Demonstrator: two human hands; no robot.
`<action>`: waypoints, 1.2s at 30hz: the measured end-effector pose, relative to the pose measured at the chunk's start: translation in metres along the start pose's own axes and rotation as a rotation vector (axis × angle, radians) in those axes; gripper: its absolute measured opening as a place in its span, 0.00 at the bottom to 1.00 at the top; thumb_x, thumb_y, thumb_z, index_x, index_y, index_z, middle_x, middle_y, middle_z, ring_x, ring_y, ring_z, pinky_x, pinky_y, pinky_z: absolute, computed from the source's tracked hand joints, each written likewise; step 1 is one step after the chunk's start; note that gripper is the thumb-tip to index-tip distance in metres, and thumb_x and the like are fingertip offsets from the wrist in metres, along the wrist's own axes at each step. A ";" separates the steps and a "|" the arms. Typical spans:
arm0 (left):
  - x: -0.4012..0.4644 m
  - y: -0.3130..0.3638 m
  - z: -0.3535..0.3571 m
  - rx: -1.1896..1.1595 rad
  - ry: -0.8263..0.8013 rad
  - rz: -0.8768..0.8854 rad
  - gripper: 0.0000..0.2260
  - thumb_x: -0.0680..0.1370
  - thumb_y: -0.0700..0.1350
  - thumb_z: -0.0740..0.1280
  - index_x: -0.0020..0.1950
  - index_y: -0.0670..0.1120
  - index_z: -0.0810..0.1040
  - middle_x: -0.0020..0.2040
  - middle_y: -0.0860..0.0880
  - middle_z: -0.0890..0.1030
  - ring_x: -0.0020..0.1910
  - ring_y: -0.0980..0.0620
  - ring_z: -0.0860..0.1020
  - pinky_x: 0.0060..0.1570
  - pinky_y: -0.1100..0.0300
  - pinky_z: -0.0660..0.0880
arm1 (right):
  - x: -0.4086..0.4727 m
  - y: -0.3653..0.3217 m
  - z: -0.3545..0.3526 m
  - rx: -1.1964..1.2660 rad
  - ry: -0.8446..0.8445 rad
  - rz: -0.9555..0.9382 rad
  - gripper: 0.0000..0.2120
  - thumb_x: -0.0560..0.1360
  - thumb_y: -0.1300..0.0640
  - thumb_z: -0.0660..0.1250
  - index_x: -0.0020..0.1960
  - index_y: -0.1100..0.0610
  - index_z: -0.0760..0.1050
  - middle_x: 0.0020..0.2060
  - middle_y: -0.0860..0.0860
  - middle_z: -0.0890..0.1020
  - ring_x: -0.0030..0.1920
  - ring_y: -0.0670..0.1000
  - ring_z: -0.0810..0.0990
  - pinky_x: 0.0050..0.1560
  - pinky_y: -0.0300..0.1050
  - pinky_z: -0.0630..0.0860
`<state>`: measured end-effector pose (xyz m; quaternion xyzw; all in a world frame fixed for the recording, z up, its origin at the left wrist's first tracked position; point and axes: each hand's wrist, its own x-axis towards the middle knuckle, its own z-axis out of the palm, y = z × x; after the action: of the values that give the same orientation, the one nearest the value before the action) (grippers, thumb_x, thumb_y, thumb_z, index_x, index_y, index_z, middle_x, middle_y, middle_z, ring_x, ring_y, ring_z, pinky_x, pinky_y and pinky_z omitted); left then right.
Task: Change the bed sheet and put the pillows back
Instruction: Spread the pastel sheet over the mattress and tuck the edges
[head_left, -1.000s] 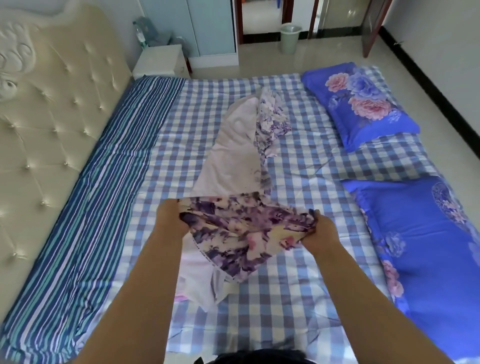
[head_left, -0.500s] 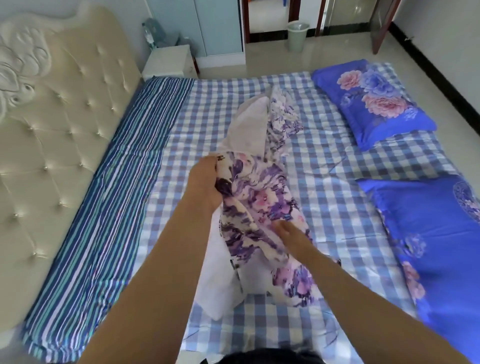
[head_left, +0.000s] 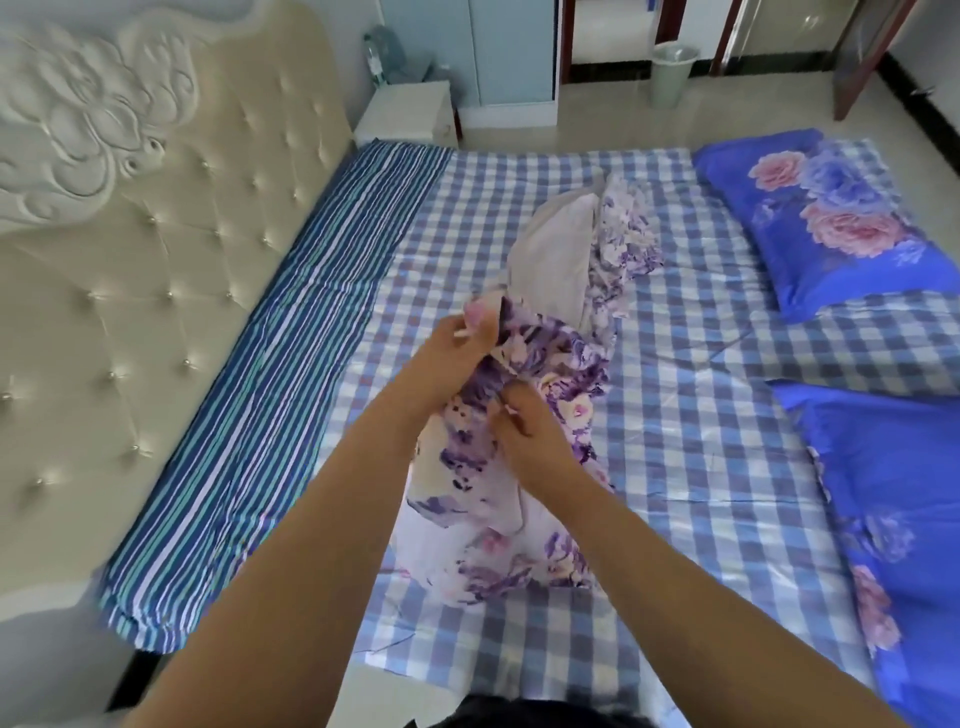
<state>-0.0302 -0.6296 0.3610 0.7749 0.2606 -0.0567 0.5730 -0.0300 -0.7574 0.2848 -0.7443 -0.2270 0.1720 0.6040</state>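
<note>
Step in hand, judged from the frame: opening out the bundled floral sheet (head_left: 524, 395) so it can be spread over the checked cover (head_left: 675, 415) on the bed. To do this well, locate a hem or corner first, hold it with both hands set apart, then lift and shake so the folds drop free. Avoid pulling from the middle of the bundle, which is likely to twist it tighter.

The sheet lies at frame centre, part lifted and part resting on the checked cover, running toward the upper centre.

Left hand (head_left: 457, 353): fingers curled, gripping a bunched fold at the top of the raised cloth. Right hand (head_left: 530, 426): just below and touching the same bundle, fingers pinching the fabric.

Two blue pillows (head_left: 826, 223) lie along the right edge of the frame, clear of the sheet
</note>
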 end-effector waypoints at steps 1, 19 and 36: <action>-0.008 -0.010 0.004 0.058 -0.107 -0.080 0.28 0.71 0.72 0.60 0.56 0.50 0.77 0.51 0.46 0.81 0.50 0.48 0.78 0.52 0.55 0.75 | 0.003 -0.009 -0.001 -0.031 -0.053 -0.058 0.08 0.80 0.59 0.57 0.54 0.59 0.74 0.49 0.51 0.74 0.46 0.48 0.75 0.47 0.40 0.72; -0.059 0.074 -0.062 -0.653 0.300 0.179 0.19 0.81 0.46 0.58 0.35 0.48 0.83 0.27 0.55 0.82 0.28 0.59 0.81 0.29 0.66 0.77 | -0.045 0.093 0.011 -0.291 0.117 0.238 0.23 0.78 0.56 0.62 0.71 0.51 0.61 0.63 0.48 0.70 0.60 0.51 0.74 0.61 0.54 0.73; -0.076 0.028 -0.055 0.073 0.471 0.162 0.38 0.67 0.77 0.56 0.56 0.47 0.79 0.51 0.42 0.81 0.51 0.45 0.80 0.54 0.49 0.74 | 0.071 -0.092 -0.059 -0.142 -0.057 0.013 0.19 0.81 0.63 0.52 0.71 0.59 0.65 0.50 0.55 0.78 0.40 0.51 0.73 0.35 0.41 0.70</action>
<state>-0.0934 -0.6106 0.4330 0.8053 0.3216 0.1622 0.4709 0.0489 -0.7520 0.3883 -0.7814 -0.2510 0.1807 0.5420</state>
